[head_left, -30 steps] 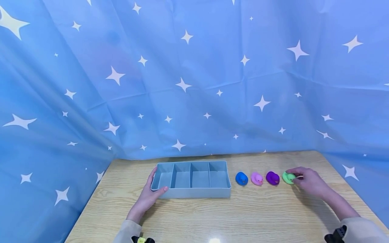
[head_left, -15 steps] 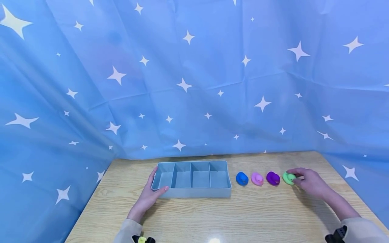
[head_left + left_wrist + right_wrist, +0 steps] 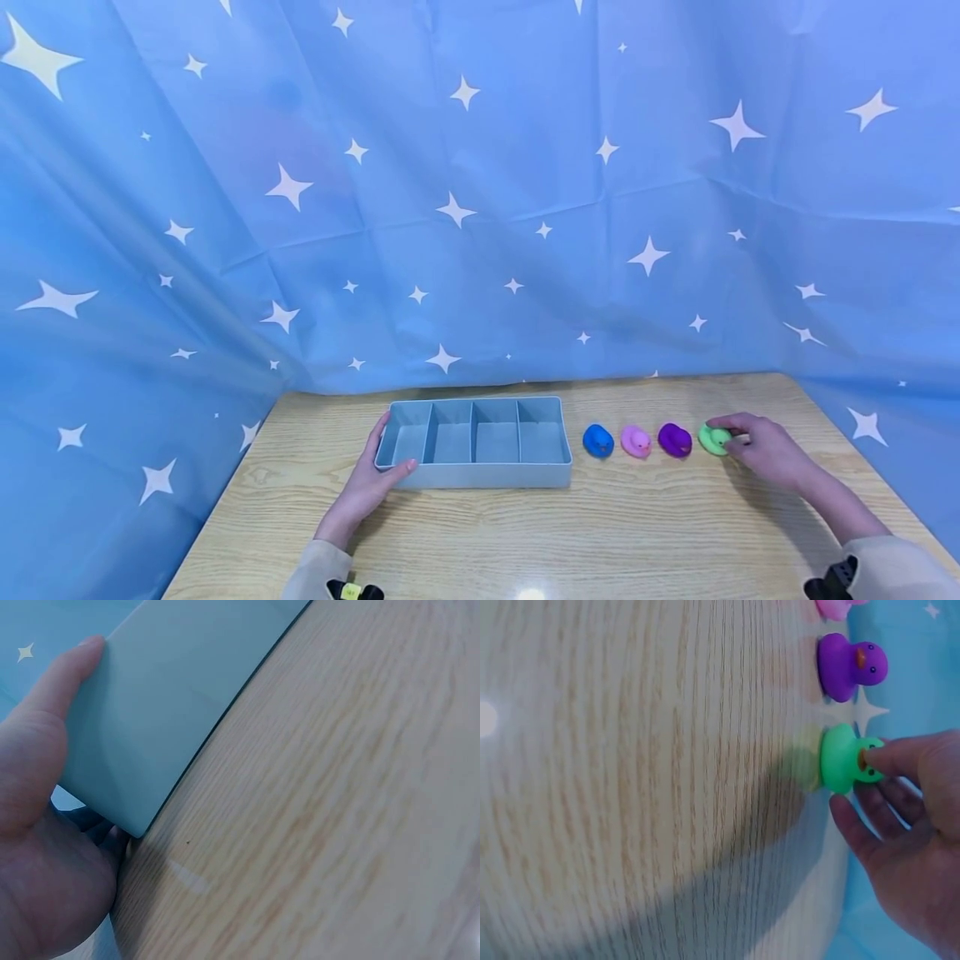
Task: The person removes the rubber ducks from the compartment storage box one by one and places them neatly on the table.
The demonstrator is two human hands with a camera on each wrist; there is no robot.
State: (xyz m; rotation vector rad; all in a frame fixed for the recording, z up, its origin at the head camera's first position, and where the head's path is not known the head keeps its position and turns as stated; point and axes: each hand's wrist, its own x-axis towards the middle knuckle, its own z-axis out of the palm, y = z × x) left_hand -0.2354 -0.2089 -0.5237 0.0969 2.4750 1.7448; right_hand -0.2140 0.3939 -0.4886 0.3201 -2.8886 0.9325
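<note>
A light blue box with several compartments in a row stands on the table. My left hand grips its left end, thumb against the front wall and the other fingers around the left side. In the left wrist view the thumb presses the box wall. Over at the right, my right hand pinches the green rubber duck by the head. The right wrist view shows the thumb at the beak of this duck, which sits upright on the table; fingers behind it are partly hidden.
Between box and right hand, a blue duck, a pink duck and a purple duck line up on the wooden table. A blue star-patterned cloth hangs behind the table and at its sides.
</note>
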